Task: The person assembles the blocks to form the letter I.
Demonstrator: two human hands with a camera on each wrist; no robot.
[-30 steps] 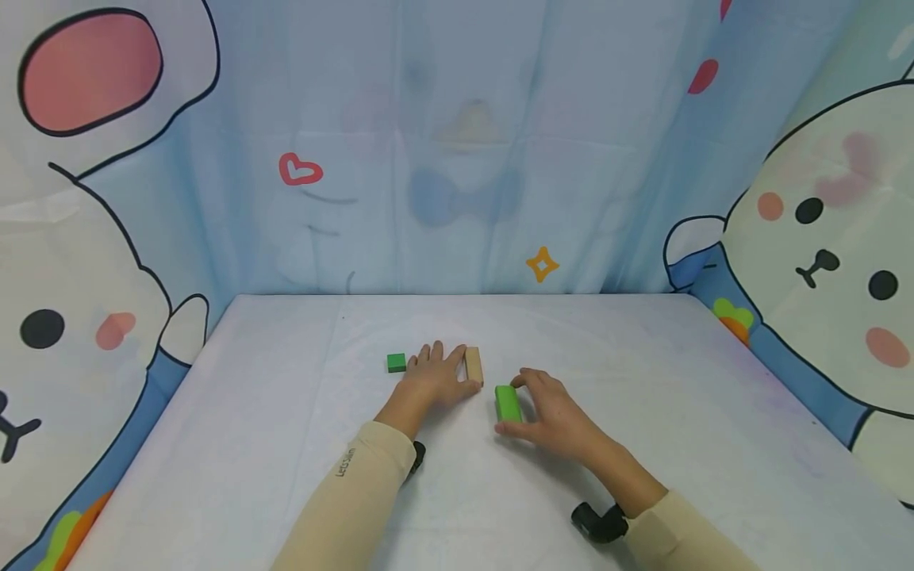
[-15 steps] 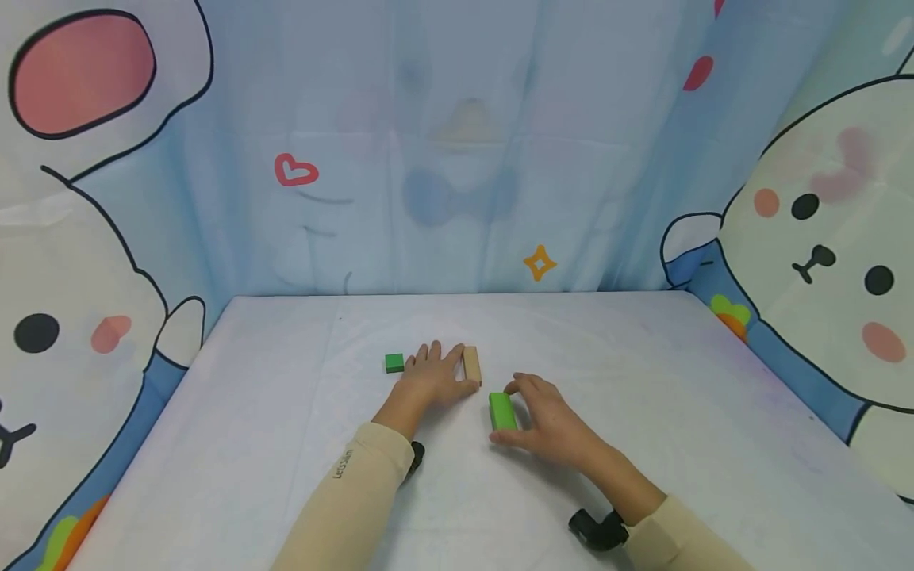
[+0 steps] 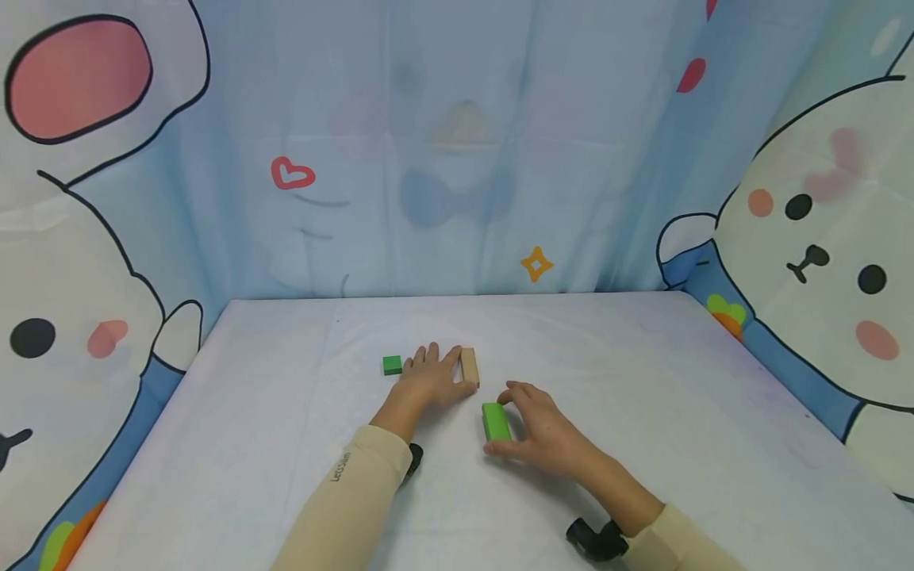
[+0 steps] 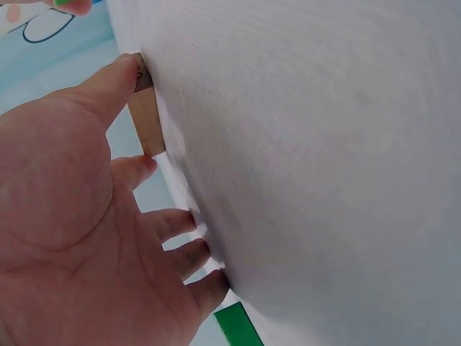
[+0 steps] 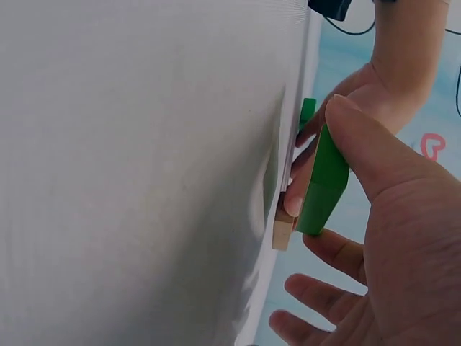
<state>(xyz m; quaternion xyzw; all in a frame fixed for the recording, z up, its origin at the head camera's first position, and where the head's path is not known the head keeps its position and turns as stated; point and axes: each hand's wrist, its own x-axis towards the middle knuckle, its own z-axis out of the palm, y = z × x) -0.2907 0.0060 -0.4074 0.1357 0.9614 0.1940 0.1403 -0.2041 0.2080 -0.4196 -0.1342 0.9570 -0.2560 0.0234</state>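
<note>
My left hand (image 3: 428,382) lies low on the table with its fingers spread. Its thumb and index finger pinch the two ends of a plain wooden block (image 3: 469,366), as the left wrist view shows. Beyond the little finger sits a small green block (image 3: 392,365). Right of centre, my right hand (image 3: 546,430) pinches a longer bright green block (image 3: 496,422) lengthwise between thumb and index finger. In the right wrist view this green block (image 5: 324,189) is raised off the cloth, and the other fingers are extended below it.
A white cloth covers the table (image 3: 286,468). Behind it hangs a blue curtain (image 3: 457,238) printed with cartoon animals. A black wrist camera (image 3: 597,541) is strapped at the right wrist, and another shows beside the left sleeve.
My right hand has carried the longer green block a little to the left and nearer to me. The left hand stays at the wooden block; the view has shifted slightly.
</note>
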